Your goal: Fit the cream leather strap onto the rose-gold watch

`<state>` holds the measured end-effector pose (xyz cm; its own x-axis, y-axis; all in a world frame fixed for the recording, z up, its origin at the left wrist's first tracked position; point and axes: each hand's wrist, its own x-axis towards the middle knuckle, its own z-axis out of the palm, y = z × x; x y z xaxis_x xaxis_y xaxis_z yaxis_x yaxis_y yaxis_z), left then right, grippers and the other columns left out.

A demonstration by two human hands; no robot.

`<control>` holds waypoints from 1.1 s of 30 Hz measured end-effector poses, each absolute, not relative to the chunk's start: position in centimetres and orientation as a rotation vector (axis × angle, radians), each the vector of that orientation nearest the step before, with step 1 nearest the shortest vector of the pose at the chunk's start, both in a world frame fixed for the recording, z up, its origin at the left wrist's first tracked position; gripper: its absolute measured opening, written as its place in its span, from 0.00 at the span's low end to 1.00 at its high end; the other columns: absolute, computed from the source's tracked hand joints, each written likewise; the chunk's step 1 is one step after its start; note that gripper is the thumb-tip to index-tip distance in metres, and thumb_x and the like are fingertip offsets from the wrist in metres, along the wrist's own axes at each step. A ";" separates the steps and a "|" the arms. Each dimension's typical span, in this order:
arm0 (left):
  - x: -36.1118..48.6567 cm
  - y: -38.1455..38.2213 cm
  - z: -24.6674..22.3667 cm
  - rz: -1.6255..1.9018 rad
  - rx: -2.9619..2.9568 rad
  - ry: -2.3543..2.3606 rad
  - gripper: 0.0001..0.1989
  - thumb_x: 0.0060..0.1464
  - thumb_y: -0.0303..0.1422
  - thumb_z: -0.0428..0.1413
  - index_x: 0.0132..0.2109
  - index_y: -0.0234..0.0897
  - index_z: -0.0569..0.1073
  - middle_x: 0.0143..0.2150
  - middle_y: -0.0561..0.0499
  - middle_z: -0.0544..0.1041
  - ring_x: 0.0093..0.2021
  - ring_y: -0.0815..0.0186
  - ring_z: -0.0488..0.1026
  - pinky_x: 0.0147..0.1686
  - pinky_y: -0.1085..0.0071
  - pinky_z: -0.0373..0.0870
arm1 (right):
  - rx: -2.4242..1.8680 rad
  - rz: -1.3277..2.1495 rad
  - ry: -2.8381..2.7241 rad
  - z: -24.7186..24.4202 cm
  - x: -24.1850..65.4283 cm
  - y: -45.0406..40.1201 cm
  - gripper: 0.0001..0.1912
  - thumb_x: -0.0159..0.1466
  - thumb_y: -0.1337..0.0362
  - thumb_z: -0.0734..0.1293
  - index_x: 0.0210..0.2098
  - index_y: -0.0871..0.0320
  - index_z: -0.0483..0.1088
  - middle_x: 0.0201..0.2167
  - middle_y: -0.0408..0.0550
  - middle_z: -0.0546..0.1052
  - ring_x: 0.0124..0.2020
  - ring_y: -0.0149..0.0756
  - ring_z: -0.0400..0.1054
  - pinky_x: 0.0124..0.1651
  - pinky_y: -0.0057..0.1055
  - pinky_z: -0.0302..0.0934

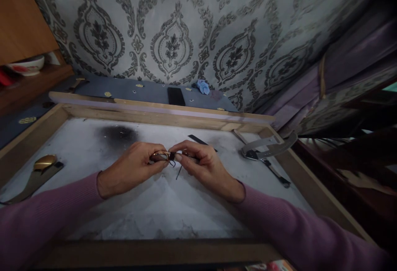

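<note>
Near the middle of the wooden-framed tray (pixel 102 116), my left hand (pixel 133 167) pinches a gold-rimmed piece (pixel 160 155) that looks like a watch case. My right hand (pixel 206 165) meets it from the right, its thumb and forefinger closed on a small dark end (pixel 172 155) beside the gold rim. A thin dark strand hangs below the fingertips. Another thin dark piece (pixel 179 172) shows just under my right fingers. What lies inside my right palm is mostly hidden. Behind my right hand a flat black strip (pixel 198 139) lies on the white surface.
At the left lies a gold oval object (pixel 45 162) with a dark strap (pixel 37 182). Grey straps (pixel 263 147) and a metal tool (pixel 276 173) are at the right. Beyond the tray's back rim are a black phone (pixel 176 96) and a crumpled blue cloth (pixel 203 87).
</note>
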<state>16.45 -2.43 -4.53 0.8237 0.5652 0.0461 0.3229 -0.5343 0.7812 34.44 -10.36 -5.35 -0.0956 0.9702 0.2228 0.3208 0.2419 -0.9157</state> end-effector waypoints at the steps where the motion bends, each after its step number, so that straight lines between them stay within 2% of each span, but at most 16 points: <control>1: 16.5 -2.4 -4.6 0.376 2.171 0.652 0.11 0.54 0.33 0.49 0.25 0.35 0.65 0.22 0.58 0.57 0.24 0.72 0.54 0.24 0.74 0.50 | -1.233 0.911 -1.586 -5.3 34.4 -10.3 0.09 0.64 0.62 0.63 0.38 0.60 0.72 0.18 0.36 0.60 0.19 0.25 0.49 0.21 0.24 0.44; 8: 16.4 -2.3 -4.7 0.398 2.117 0.659 0.11 0.54 0.33 0.50 0.26 0.35 0.66 0.22 0.58 0.56 0.25 0.72 0.53 0.24 0.74 0.50 | -1.233 1.050 -1.496 -5.6 34.4 -10.2 0.11 0.63 0.59 0.64 0.38 0.61 0.71 0.16 0.34 0.57 0.17 0.24 0.47 0.20 0.24 0.42; 20: 16.5 -2.5 -4.6 0.456 2.204 0.664 0.11 0.56 0.33 0.49 0.28 0.34 0.69 0.23 0.57 0.62 0.25 0.72 0.57 0.26 0.72 0.52 | -1.220 0.937 -1.463 -5.5 34.4 -10.1 0.08 0.63 0.62 0.65 0.37 0.60 0.72 0.15 0.34 0.58 0.16 0.23 0.48 0.19 0.24 0.43; 33: 16.8 -2.7 -4.7 0.441 2.169 0.699 0.11 0.55 0.34 0.49 0.25 0.35 0.65 0.23 0.57 0.59 0.25 0.71 0.55 0.26 0.71 0.51 | -1.227 0.953 -1.424 -5.4 34.3 -10.1 0.09 0.62 0.61 0.66 0.37 0.60 0.72 0.15 0.34 0.59 0.16 0.23 0.50 0.20 0.23 0.45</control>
<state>16.77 -2.66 -4.65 0.7868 0.6122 0.0780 0.3344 -0.5292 0.7798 34.32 -10.10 -5.41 0.0009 0.9831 0.1828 0.2063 0.1787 -0.9620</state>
